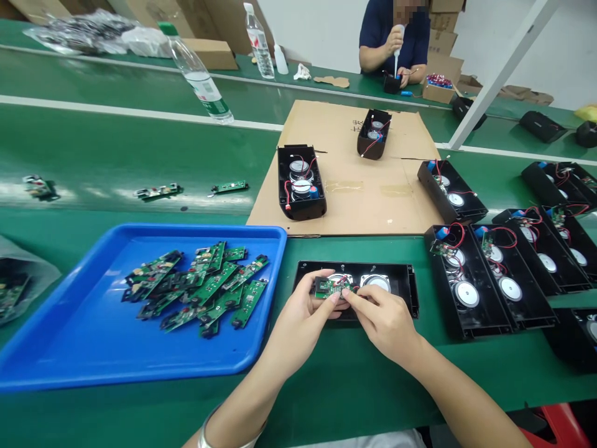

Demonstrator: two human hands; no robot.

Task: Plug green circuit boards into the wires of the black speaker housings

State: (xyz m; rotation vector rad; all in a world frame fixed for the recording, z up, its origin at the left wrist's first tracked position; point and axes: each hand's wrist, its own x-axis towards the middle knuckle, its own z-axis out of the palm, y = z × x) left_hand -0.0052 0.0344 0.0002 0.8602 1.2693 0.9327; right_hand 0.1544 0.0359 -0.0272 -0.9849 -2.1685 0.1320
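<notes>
My left hand (308, 311) holds a small green circuit board (330, 287) between thumb and fingers. My right hand (385, 317) pinches at the board's right end, where a bit of thin wire (355, 290) shows beside the fingertips; whether it is joined to the board is too small to tell. Right below both hands lies an open black speaker housing (405, 289) with two round silver speakers (375, 281) in it. The hands partly cover the housing and its left speaker.
On the left, a blue tray (69, 367) carries a pile of circuit boards (214, 283). Loose boards (231, 186) lie behind it. Two housings (302, 208) rest on cardboard (364, 199); several wired ones (466, 274) stand right. A water bottle (205, 87) and a co-worker (373, 37) are farther back.
</notes>
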